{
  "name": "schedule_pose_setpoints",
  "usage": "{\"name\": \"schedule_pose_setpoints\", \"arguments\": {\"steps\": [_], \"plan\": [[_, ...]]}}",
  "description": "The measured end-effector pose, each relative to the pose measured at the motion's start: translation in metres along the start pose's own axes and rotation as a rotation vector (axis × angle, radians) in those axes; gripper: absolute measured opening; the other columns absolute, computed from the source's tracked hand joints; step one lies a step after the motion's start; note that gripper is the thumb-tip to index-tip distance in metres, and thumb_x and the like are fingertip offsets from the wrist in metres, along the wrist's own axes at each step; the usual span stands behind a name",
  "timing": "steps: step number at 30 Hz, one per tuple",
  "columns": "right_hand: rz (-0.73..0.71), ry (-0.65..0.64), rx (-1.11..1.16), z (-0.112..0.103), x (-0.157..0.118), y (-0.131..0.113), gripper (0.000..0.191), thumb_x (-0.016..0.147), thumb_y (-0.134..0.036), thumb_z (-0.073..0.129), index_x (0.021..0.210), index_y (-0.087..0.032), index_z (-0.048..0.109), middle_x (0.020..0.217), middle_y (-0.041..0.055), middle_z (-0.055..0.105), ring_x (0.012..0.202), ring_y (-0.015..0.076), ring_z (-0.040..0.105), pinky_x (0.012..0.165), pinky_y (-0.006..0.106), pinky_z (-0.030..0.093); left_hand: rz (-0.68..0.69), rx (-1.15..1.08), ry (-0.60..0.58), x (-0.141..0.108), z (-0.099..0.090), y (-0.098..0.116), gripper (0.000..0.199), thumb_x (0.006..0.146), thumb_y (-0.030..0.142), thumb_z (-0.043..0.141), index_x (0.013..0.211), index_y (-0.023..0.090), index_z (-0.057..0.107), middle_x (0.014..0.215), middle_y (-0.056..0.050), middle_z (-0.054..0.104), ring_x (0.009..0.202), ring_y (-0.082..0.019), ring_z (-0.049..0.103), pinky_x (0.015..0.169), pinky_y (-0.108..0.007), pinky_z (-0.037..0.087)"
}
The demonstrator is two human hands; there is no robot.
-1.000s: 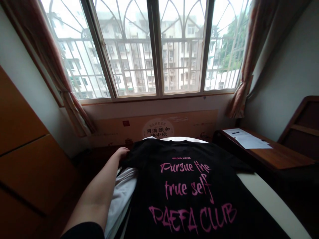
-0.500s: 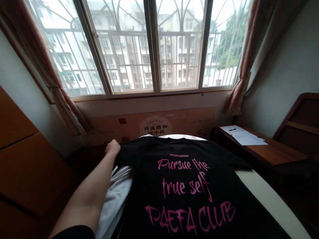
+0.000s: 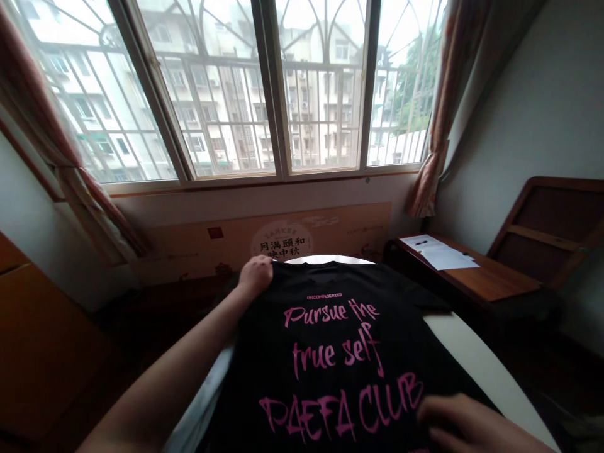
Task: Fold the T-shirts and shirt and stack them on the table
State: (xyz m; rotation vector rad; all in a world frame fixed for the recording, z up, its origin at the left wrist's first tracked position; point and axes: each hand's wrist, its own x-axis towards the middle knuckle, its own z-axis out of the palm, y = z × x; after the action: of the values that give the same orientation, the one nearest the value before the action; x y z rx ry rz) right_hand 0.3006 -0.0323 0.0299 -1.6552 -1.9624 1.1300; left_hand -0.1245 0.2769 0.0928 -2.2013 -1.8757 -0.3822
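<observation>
A black T-shirt [image 3: 330, 340] with pink lettering lies spread out on a pale table with a rounded edge [image 3: 491, 358]. At the shirt's upper left shoulder, my left hand [image 3: 257, 274] is closed on the black cloth. My right hand [image 3: 465, 421] is over the shirt's lower right part, beside the large lettering. It is slightly blurred, with its thumb and bent fingers apart and nothing visible between them. Under the shirt's left side, some light grey-white cloth [image 3: 202, 393] shows beneath my left forearm.
A wooden desk [image 3: 504, 277] with white papers [image 3: 446, 255] and a dark pen stands at the right, beside a brown panelled board [image 3: 547, 233]. A barred window [image 3: 226, 119] with tied curtains is ahead. An orange-brown cabinet [image 3: 38, 340] stands at the left.
My left hand has moved right, from the left sleeve to the shoulder of the shirt. My right hand has come into view at the lower right. The view has shifted slightly right.
</observation>
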Motion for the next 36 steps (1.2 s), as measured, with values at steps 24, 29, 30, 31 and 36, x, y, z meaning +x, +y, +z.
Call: {"name": "schedule_pose_setpoints", "arguments": {"steps": [24, 29, 30, 31, 36], "plan": [[0.073, 0.295, -0.622, -0.054, 0.356, 0.008, 0.07, 0.101, -0.055, 0.023, 0.157, -0.014, 0.028, 0.165, 0.0121, 0.022, 0.152, 0.0278, 0.017, 0.121, 0.045, 0.013, -0.069, 0.0, -0.245, -0.017, 0.11, 0.089, 0.078, 0.094, 0.062, 0.026, 0.155, 0.014, 0.034, 0.163, -0.017, 0.026, 0.152, -0.032, 0.018, 0.123, -0.05, 0.008], [0.113, 0.283, -0.613, -0.062, 0.377, 0.019, 0.069, 0.1, -0.058, 0.022, 0.158, -0.023, 0.024, 0.167, 0.0082, 0.018, 0.152, 0.0293, 0.014, 0.12, 0.055, 0.009, -0.068, 0.0, -0.226, -0.018, 0.112, 0.089, 0.076, 0.094, 0.062, 0.028, 0.154, 0.015, 0.036, 0.163, -0.015, 0.027, 0.152, -0.032, 0.018, 0.123, -0.051, 0.009], [0.124, 0.291, -0.612, -0.064, 0.379, 0.021, 0.068, 0.1, -0.056, 0.02, 0.159, -0.022, 0.022, 0.167, 0.0093, 0.017, 0.153, 0.0287, 0.014, 0.119, 0.055, 0.009, -0.069, 0.001, -0.227, -0.018, 0.113, 0.089, 0.076, 0.094, 0.062, 0.028, 0.154, 0.015, 0.036, 0.163, -0.015, 0.027, 0.152, -0.032, 0.018, 0.123, -0.051, 0.009], [0.132, 0.296, -0.613, -0.067, 0.38, 0.024, 0.068, 0.101, -0.054, 0.019, 0.159, -0.02, 0.021, 0.167, 0.0106, 0.017, 0.153, 0.0282, 0.014, 0.119, 0.054, 0.009, -0.071, 0.001, -0.231, -0.018, 0.113, 0.089, 0.076, 0.094, 0.061, 0.028, 0.154, 0.015, 0.036, 0.163, -0.015, 0.027, 0.152, -0.032, 0.018, 0.123, -0.05, 0.009], [0.148, 0.277, -0.629, -0.076, 0.38, 0.026, 0.069, 0.099, -0.057, 0.024, 0.158, -0.023, 0.025, 0.167, 0.0108, 0.017, 0.153, 0.0307, 0.012, 0.119, 0.055, 0.007, -0.065, 0.011, -0.217, -0.019, 0.113, 0.089, 0.076, 0.094, 0.062, 0.028, 0.153, 0.016, 0.037, 0.162, -0.015, 0.03, 0.152, -0.032, 0.02, 0.123, -0.05, 0.009]]}}
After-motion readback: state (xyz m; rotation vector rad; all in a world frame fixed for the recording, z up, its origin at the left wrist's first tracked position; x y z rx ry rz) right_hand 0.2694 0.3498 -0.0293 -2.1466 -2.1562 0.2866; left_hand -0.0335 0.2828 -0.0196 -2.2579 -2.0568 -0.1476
